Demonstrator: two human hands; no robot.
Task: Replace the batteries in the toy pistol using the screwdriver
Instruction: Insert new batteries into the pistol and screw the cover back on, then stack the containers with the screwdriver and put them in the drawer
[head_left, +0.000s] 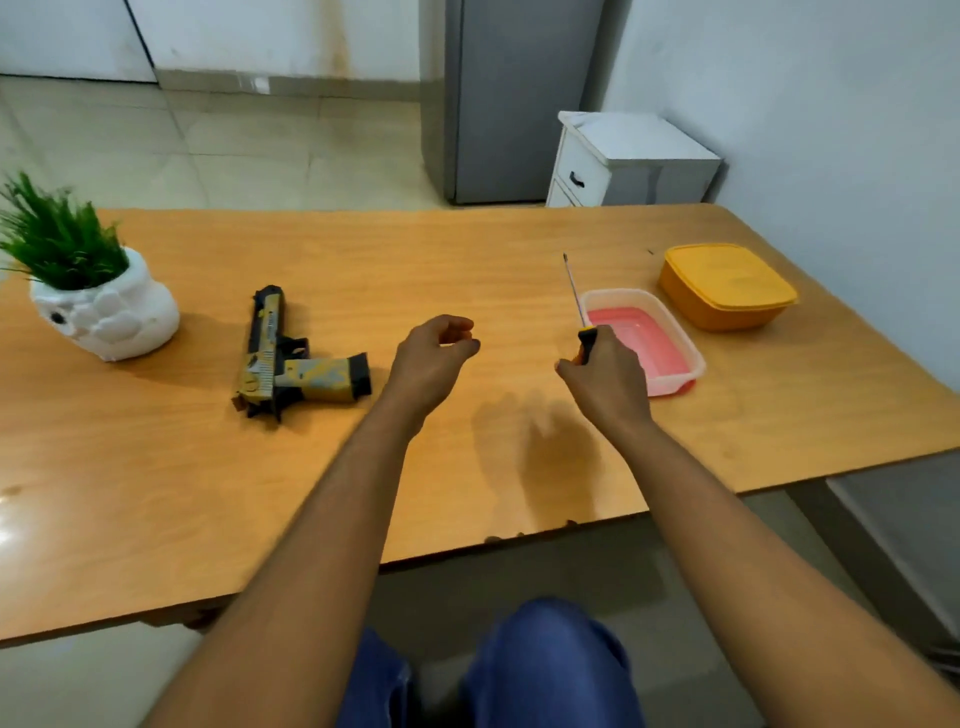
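A yellow and black toy pistol (291, 358) lies on its side on the wooden table (208, 493), left of centre, grip pointing right. My left hand (434, 358) hovers just right of the pistol's grip, fingers loosely curled, holding nothing. My right hand (605, 376) grips the black and yellow handle of a screwdriver (575, 296), whose thin shaft points up and away. No batteries are visible.
A clear tub with a pink bottom (670, 322) sits right beside my right hand. Behind it stands a lidded orange box (727, 286). A white pot with a green plant (98, 306) stands at the far left. My knees are below the table's near edge.
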